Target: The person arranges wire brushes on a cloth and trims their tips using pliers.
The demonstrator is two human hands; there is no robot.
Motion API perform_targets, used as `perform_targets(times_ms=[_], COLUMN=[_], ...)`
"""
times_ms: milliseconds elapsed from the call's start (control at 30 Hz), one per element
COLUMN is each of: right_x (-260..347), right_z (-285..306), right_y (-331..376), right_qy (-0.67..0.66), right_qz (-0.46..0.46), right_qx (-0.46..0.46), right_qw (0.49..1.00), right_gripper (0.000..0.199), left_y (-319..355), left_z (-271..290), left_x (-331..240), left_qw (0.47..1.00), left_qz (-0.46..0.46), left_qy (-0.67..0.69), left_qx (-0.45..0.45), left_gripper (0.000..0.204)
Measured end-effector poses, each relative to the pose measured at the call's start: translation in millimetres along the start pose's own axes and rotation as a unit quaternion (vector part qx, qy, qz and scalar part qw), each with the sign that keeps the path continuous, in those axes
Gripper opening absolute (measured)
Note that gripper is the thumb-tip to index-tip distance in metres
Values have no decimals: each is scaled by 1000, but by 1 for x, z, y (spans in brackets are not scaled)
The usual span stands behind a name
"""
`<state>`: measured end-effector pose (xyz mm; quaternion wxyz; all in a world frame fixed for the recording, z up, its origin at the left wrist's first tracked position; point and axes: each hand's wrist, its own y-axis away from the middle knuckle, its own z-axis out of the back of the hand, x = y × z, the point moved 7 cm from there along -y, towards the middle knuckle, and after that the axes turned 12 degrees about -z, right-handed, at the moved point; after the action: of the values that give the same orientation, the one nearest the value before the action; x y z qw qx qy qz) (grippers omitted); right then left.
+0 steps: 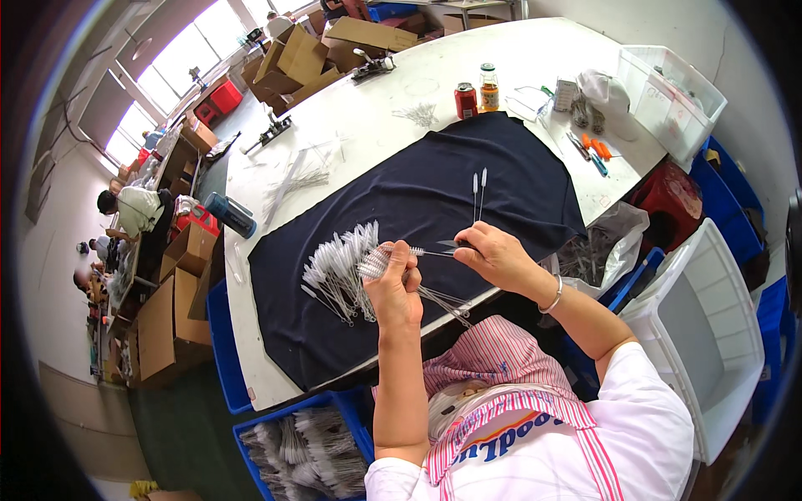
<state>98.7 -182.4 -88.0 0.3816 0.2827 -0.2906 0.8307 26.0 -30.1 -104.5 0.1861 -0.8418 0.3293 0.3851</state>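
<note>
My left hand [396, 285] is closed around a bunch of small straw brushes [376, 265], their white bristles at the fist and their looped wire handles [444, 302] hanging out below. One brush points right from the fingertips, its wire stretching toward my right hand [499, 260]. That hand is closed on a small pair of snips [449, 244], whose dark blades sit at the wire; whether they touch it I cannot tell. Left of my fist, a pile of white brushes [341, 263] lies on the dark cloth [292, 334]. Two single brushes [479, 194] lie beyond my right hand.
A red can [465, 101] and a glass bottle [489, 88] stand beyond the cloth. Orange-handled tools [596, 147] lie at right. A blue bin of brushes [305, 442] is below the table, a white bin [697, 334] at right. A dark blue flask [230, 214] is at the left edge.
</note>
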Motion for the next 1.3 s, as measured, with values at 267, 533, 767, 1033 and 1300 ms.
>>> perform_targets(times_ms=[267,533,767,1033,1300], right_x=[-58,4,14,15,10], right_z=[-5,-23,-30,-29,-25], right_y=[-30,-26,-20,-19,-20], right_qy=[-45,-80,35,19,-26], right_qz=[-188,12,60,45,20], right_qx=[-59,-14,-61,-64,-52], right_qw=[979,997,996,997,998], right_gripper=[41,29,26,24,23], left_y=[2,-2,-3,1,3], left_z=[3,14,15,13,14], left_x=[-6,-5,-1,-1,0], left_qw=[999,995,994,995,995], left_qz=[-30,-27,-34,-28,-26], left_qy=[-34,-45,-28,-12,-3], left_qx=[-28,-83,-97,-95,-95], left_gripper=[11,14,12,9,9])
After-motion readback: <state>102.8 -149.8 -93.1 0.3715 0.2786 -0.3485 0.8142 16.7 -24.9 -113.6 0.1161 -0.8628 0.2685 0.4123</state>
